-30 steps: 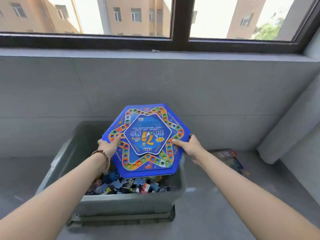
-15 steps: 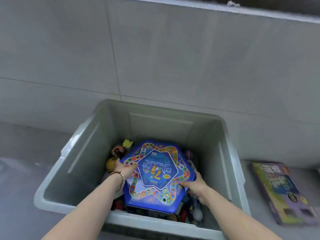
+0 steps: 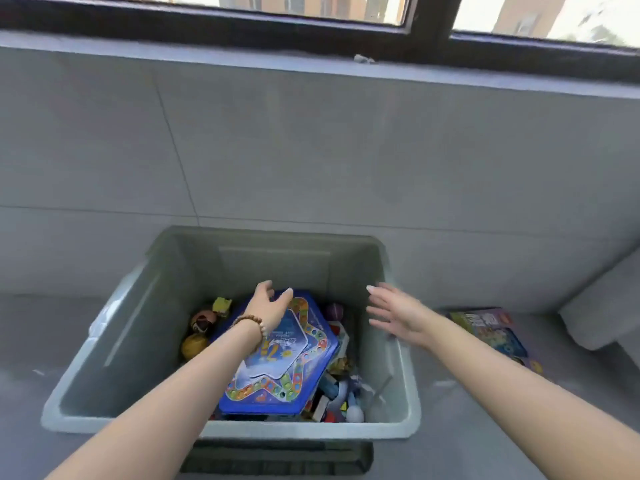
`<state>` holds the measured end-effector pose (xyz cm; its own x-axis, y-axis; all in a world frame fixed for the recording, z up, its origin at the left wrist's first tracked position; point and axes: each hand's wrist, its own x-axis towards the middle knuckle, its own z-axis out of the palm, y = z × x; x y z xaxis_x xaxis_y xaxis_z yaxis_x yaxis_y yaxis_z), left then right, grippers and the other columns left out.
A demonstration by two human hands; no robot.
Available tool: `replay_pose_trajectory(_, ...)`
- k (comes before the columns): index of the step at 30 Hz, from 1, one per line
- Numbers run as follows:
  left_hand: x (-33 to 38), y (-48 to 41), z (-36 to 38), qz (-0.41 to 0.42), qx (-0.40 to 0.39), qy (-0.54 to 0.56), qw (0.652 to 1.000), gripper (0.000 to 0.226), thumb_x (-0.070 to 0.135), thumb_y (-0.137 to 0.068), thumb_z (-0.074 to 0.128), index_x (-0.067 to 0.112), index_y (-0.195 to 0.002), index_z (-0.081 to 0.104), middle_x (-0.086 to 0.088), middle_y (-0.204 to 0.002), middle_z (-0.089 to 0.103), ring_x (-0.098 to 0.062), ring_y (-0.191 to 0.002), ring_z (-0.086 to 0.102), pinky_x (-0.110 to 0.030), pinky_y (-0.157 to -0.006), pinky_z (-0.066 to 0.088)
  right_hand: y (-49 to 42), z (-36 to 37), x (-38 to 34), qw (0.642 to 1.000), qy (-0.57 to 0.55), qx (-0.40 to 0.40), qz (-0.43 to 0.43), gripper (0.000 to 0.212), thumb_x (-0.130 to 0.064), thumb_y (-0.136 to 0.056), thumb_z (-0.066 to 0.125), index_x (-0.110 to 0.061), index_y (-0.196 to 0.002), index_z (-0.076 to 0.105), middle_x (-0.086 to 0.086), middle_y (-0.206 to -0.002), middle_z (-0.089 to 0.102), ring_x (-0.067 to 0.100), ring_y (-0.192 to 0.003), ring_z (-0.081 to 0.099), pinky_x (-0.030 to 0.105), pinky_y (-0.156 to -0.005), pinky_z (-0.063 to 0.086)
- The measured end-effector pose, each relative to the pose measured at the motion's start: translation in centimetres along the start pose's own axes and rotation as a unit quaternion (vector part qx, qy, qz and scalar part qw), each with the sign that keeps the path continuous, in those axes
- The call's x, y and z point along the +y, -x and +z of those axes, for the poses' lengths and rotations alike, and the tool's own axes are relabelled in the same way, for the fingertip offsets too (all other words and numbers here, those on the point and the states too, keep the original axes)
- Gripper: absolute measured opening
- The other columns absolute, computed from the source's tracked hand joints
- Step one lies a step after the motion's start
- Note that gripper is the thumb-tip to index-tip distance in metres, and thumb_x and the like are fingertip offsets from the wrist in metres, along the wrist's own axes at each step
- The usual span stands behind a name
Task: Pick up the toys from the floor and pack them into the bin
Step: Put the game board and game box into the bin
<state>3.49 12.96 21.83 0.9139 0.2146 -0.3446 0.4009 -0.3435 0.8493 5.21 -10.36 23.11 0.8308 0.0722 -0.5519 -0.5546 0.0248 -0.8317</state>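
Both our hands hover free over the grey bin (image 3: 114,341), and the blue game box (image 3: 298,362) lies inside it.

We face a grey tiled wall (image 3: 346,150) under a dark-framed window (image 3: 426,26). The bin stands on the floor against that wall, and the hexagonal game box rests flat on top of the toys in it, printed side up. Our left hand (image 3: 268,308), with a beaded bracelet (image 3: 254,323) at the wrist, hangs with loose fingers above the box's far edge; we cannot tell whether it touches. Our right hand (image 3: 394,313) is spread and holds nothing, above the bin's right wall. A colourful book (image 3: 491,332) lies on the floor right of the bin. Left of the box sit a brown ball (image 3: 202,322), a yellow ball (image 3: 194,346) and a small yellow block (image 3: 221,304); mixed small toys (image 3: 341,393) crowd its right.
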Motion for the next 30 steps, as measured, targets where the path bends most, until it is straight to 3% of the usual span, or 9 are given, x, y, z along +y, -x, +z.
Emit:
replay_pose_trajectory(5,10.4,3.2,5.9,0.163,-0.012,-0.047,0.985,0.056,0.035,-0.093,0.052,0.014,-0.142,0.034,-0.004,-0.145,0.041,-0.019,-0.131,0.042,-0.034,-0.108,0.034,5.6,-11.7,-6.0,0.992,0.012,0.046,-0.113,0.064,-0.019,-0.091,0.058,-0.018,-0.147,0.026,0.003,-0.146,0.039,0.019,-0.133,0.04,0.037,-0.108,0.037)
replay_pose_trajectory(9,15.1,4.8,14.1,0.257,-0.059,-0.166,0.95,0.056,0.041,-0.094,0.047,0.015,-0.142,0.034,-0.002,-0.144,0.041,-0.019,-0.135,0.033,-0.031,-0.11,0.028,8.2,-21.9,-4.5,0.972,0.079,0.182,-0.123,0.062,-0.023,-0.09,0.061,-0.017,-0.144,0.032,0.005,-0.148,0.037,0.019,-0.131,0.042,0.033,-0.102,0.038)
replay_pose_trajectory(12,15.2,4.4,21.4,0.27,-0.113,-0.249,0.923,0.059,0.045,-0.094,0.044,0.016,-0.144,0.03,-0.003,-0.147,0.037,-0.021,-0.138,0.028,-0.033,-0.111,0.026,8.6,-28.8,-0.5,0.949,0.141,0.265,-0.097,0.068,-0.034,-0.086,0.066,-0.018,-0.144,0.034,0.004,-0.15,0.035,0.019,-0.134,0.039,0.038,-0.109,0.037)
replay_pose_trajectory(18,8.3,1.6,36.0,0.119,-0.214,-0.242,0.939,0.069,0.05,-0.095,0.038,0.015,-0.149,0.016,-0.007,-0.155,0.024,-0.023,-0.141,0.027,-0.03,-0.112,0.022,5.1,-38.7,10.5,0.94,0.089,0.329,0.023,0.076,-0.039,-0.087,0.063,-0.012,-0.147,0.025,0.007,-0.152,0.03,0.023,-0.137,0.034,0.041,-0.112,0.032)
replay_pose_trajectory(23,1.0,-1.2,46.7,-0.074,-0.246,-0.107,0.96,0.067,0.048,-0.098,0.027,0.008,-0.15,0.013,-0.007,-0.157,0.014,-0.024,-0.143,0.018,-0.032,-0.114,0.015,-0.7,-42.1,18.2,0.941,0.009,0.33,0.074,0.081,-0.041,-0.087,0.061,-0.006,-0.148,0.02,0.005,-0.154,0.024,0.022,-0.139,0.029,0.043,-0.113,0.029)
replay_pose_trajectory(26,-1.4,-1.4,51.1,-0.157,-0.257,-0.017,0.954,0.067,0.048,-0.097,0.031,0.008,-0.148,0.018,-0.006,-0.154,0.022,-0.027,-0.142,0.023,-0.038,-0.116,0.016,-3.3,-42.6,21.3,0.942,-0.036,0.315,0.106,0.088,-0.044,-0.087,0.06,-0.012,-0.151,0.009,0.005,-0.157,0.017,0.023,-0.141,0.026,0.042,-0.115,0.026)
replay_pose_trajectory(30,-2.4,-1.3,54.8,-0.209,-0.261,0.059,0.941,0.061,0.048,-0.098,0.029,0.013,-0.148,0.02,-0.004,-0.155,0.022,-0.022,-0.142,0.022,-0.037,-0.115,0.018,-5.7,-44.0,23.2,0.936,-0.031,0.327,0.13,0.095,-0.052,-0.082,0.064,-0.021,-0.151,0.006,0.005,-0.157,0.014,0.027,-0.141,0.024,0.041,-0.112,0.023)
